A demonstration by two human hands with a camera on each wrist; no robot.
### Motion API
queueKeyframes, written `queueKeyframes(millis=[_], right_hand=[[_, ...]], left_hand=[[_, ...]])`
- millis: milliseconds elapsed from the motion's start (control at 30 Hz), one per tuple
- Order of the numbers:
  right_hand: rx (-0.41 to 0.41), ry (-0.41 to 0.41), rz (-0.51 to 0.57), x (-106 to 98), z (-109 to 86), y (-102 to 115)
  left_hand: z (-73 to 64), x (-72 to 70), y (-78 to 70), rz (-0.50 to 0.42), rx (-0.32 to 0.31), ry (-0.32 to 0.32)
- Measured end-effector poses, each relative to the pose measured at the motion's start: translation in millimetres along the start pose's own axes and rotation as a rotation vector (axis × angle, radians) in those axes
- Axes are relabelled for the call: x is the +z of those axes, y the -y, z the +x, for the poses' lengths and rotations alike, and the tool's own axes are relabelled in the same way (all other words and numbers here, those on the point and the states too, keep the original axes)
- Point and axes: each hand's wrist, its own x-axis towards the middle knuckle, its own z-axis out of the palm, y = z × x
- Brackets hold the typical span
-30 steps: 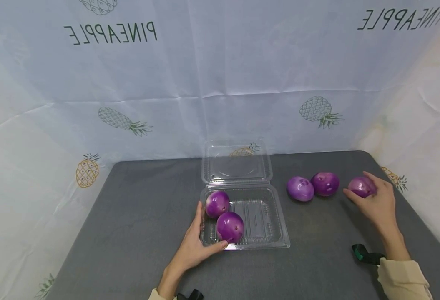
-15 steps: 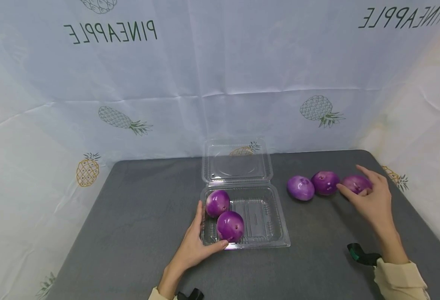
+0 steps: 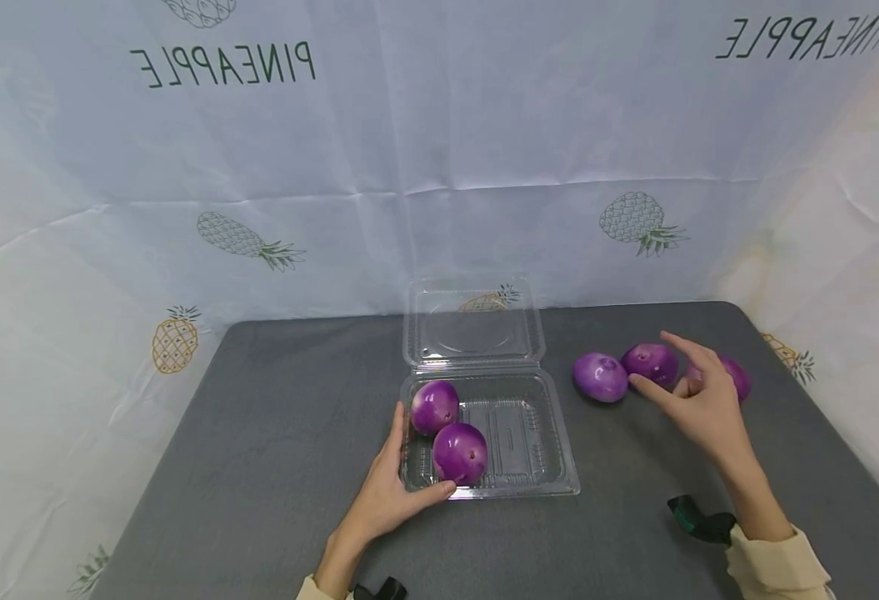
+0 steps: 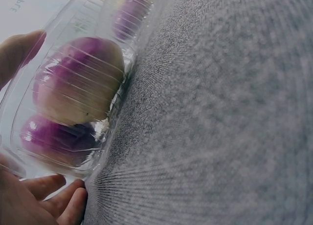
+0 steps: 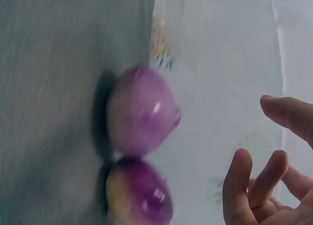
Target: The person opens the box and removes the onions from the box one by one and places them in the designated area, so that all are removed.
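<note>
In the head view, a clear plastic clamshell container (image 3: 517, 433) stands with its lid (image 3: 476, 337) raised. Two glossy round purple vegetables, a rear one (image 3: 434, 407) and a front one (image 3: 459, 454), lie in its left half. My left hand (image 3: 390, 492) holds the container's front left corner, thumb at the front rim, fingers along the side. My right hand (image 3: 701, 408) hovers at the right with thumb and index spread, nothing between them. Around it are a left purple vegetable (image 3: 600, 377), a middle one (image 3: 645, 361) and a right one (image 3: 741, 379), partly hidden behind the hand.
The grey tabletop (image 3: 297, 417) has its right edge beyond the right vegetable. Behind it hangs a pale cloth (image 3: 409, 125) with pineapple prints. A dark wrist-camera mount (image 3: 697, 521) sticks out beside the right forearm.
My right hand has come away from the right vegetable and moved left to the middle one. The right vegetable now sits behind the hand. My left hand and the container have not moved.
</note>
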Motion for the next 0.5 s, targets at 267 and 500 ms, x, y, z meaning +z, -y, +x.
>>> queueKeyframes(millis=[267, 500], right_hand=[[-0.040, 0.119, 0.145, 24.1, -5.7, 24.7], [-0.113, 0.209, 0.215, 50.2, -11.4, 41.8]], left_hand=[[0.1, -0.1, -0.5, 0.004, -0.002, -0.003], [0.2, -0.6, -1.1, -0.006, 0.000, -0.004]])
